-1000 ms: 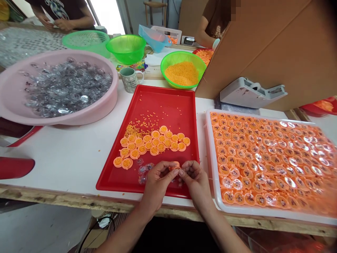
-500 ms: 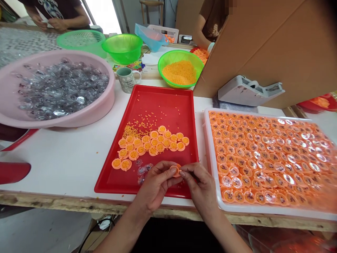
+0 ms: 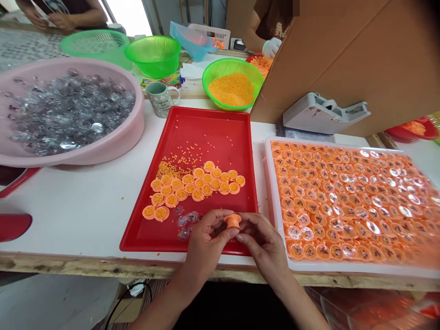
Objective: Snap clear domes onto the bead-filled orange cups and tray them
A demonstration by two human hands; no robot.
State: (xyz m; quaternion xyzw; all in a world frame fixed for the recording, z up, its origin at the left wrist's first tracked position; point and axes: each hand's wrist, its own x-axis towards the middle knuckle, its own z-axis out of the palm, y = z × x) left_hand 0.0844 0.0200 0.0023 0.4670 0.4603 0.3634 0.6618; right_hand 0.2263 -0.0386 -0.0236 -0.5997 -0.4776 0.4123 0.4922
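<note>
Between the fingertips of my left hand [image 3: 209,240] and my right hand [image 3: 263,236] is a small orange plastic cup on a saucer [image 3: 233,222], turned on its side. Both hands are closed on it over the near end of a red tray [image 3: 213,121]. In the tray, several orange toy cups [image 3: 198,183] filled with yellow bits stand in a cluster. Loose yellow bits [image 3: 170,166] lie behind them. Clear round plastic covers [image 3: 187,222] lie just left of my left hand.
A white tray [image 3: 271,201] of covered orange cups stands to the right, with a tape dispenser [image 3: 325,114] behind. On the left is a pink basin [image 3: 137,123] of clear covers. A mug [image 3: 160,98], green bowls [image 3: 154,57] and a cardboard sheet [image 3: 330,55] stand farther back. Two people work beyond.
The orange cup in my hands has been tipped so its side now faces me. The whole view has shifted slightly. A co-worker's white-gloved hand shows more by the red bowl.
</note>
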